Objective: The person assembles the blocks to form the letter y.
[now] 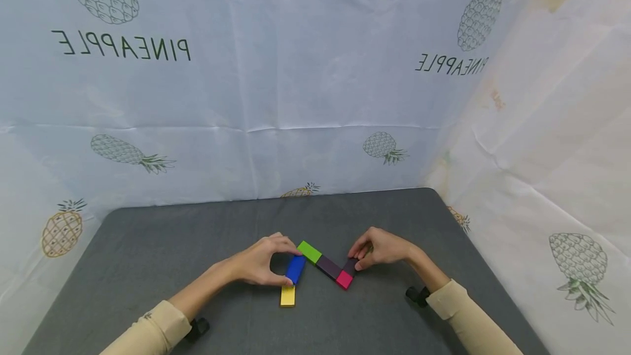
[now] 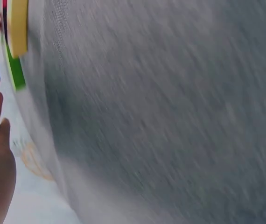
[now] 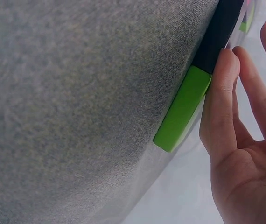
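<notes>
My left hand (image 1: 260,261) pinches a blue block (image 1: 296,269) between thumb and fingers, one at each end. Just below the blue one, a yellow block (image 1: 288,297) lies on the table. A green block (image 1: 309,252), a dark block (image 1: 328,267) and a red block (image 1: 344,279) form a slanting row. From the red end a second dark block (image 1: 350,265) turns up and right, and my right hand (image 1: 386,247) holds it with thumb and fingertips. The right wrist view shows another green block (image 3: 182,112) end to end with it, covered by the hand from above.
A grey table (image 1: 207,234) with rounded far corners lies under the blocks. Behind it and to the right hangs a pale curtain (image 1: 315,81) printed with pineapples. Dark wrist cameras (image 1: 418,296) sit under both forearms, close to the tabletop.
</notes>
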A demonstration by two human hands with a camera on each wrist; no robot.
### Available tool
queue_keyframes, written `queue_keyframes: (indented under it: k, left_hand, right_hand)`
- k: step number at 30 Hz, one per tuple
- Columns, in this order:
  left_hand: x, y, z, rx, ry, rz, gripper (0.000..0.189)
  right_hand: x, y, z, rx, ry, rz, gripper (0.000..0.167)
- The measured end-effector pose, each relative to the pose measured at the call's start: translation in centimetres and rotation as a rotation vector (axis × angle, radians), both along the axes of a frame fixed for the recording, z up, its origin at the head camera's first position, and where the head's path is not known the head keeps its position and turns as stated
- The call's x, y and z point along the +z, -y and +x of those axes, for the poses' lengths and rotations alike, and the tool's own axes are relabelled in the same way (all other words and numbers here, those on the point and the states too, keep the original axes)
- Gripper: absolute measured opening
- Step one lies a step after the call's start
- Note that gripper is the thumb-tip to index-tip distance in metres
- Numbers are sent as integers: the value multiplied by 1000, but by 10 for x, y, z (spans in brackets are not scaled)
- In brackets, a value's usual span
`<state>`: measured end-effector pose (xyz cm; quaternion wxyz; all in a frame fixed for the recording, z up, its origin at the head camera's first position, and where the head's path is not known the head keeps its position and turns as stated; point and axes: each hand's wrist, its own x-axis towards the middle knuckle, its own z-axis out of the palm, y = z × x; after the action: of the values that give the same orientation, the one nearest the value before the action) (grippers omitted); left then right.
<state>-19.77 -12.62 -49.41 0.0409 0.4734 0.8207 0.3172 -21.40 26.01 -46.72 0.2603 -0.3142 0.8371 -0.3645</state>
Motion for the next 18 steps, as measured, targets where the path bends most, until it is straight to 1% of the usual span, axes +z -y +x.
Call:
queue_keyframes:
  k: [3, 5, 10, 14, 18]
  left_hand:
    - [2, -11, 6, -55, 10, -14, 54]
    - [3, -18, 10, -81, 14, -29, 54]
    - [2, -33, 17, -123, 4, -45, 56]
    - [1, -44, 23, -155, -6, -38, 56]
    - [-1, -54, 28, -184, 3, -39, 55]
  right_hand:
    - [1, 0, 0, -2, 1, 2, 33]
    - [1, 0, 0, -5, -1, 6, 32]
    - [0, 1, 0, -14, -3, 12, 32]
    - [-1, 1, 0, -19, -1, 18, 32]
    - [-2, 1, 0, -19, -5, 19, 32]
